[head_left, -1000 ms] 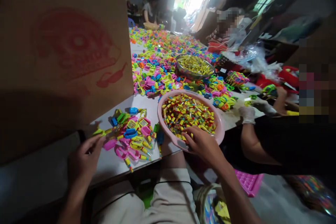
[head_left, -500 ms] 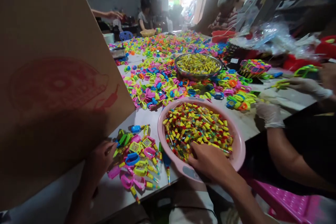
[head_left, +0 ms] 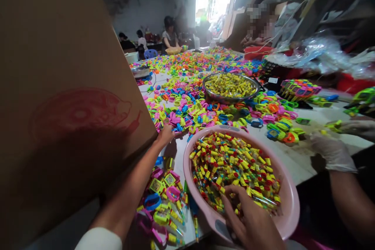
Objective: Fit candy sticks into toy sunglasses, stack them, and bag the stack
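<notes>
My left hand point(head_left: 166, 134) reaches to the near edge of a spread of colourful plastic toy watches point(head_left: 187, 105). Its fingers are curled among them, and what they hold is hidden. Over the front of a pink basin point(head_left: 288, 218), my right hand point(head_left: 252, 218) has thumb and forefinger closed at the end of a small tube point(head_left: 218, 187). The basin is heaped with such small clear tubes point(head_left: 234, 160), with yellow labels and red ends. Below my left forearm lies a smaller group of toy watches point(head_left: 158, 185) with tubes beside and among them.
A large cardboard box point(head_left: 73, 66) stands close on the left. Beyond the basin is a metal bowl point(head_left: 230, 99) of yellow tubes. At right, a co-worker's gloved hands point(head_left: 334, 152) are near watches. A bundle of watches point(head_left: 300, 88) and plastic bags lie farther back.
My left hand has moved from the near group of watches forward to the larger spread. My right hand stays at the basin, fingers lifted somewhat. The view has tilted up.
</notes>
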{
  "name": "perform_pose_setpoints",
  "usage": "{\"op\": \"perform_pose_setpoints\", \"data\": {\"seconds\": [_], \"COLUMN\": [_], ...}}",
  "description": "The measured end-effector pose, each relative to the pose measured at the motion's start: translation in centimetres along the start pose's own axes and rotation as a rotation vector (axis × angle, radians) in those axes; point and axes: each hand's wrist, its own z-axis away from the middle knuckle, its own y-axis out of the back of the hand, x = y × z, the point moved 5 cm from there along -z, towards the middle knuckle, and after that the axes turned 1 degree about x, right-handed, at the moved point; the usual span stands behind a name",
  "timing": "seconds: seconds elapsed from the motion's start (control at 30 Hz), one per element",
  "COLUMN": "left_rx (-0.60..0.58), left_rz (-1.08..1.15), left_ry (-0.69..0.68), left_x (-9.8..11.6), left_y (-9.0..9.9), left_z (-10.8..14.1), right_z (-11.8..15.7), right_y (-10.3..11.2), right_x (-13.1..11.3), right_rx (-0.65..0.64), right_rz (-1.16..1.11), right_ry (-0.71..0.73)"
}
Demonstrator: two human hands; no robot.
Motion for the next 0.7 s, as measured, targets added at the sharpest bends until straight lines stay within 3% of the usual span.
{"op": "perform_pose_setpoints", "data": {"seconds": [0.2,0.43,0.57,0.7], "left_rx": [-0.138,-0.199,-0.118,0.059], "left_rz": [-0.005,0.096,0.232,0.454], "left_ry": [0.079,0.114,0.104,0.096], "left_x": [-1.7,-0.4,2.1,4.8], "left_y": [-0.7,-1.0,1.9,5.8], "left_z": [-1.8,0.1,3.1,10.6], "right_z": [0.5,0.0,-0.4,-1.2], "right_y": [-1.3,-1.0,-1.3,-1.2], "right_x": [0.7,0.9,1.9,2.2], "right_rx": [0.027,0.069,0.127,0.142], "right_rz": [-0.075,-0.121,-0.073,-0.075], "right_ry": [-0.099,-0.150,-0.162,-0.038]}}
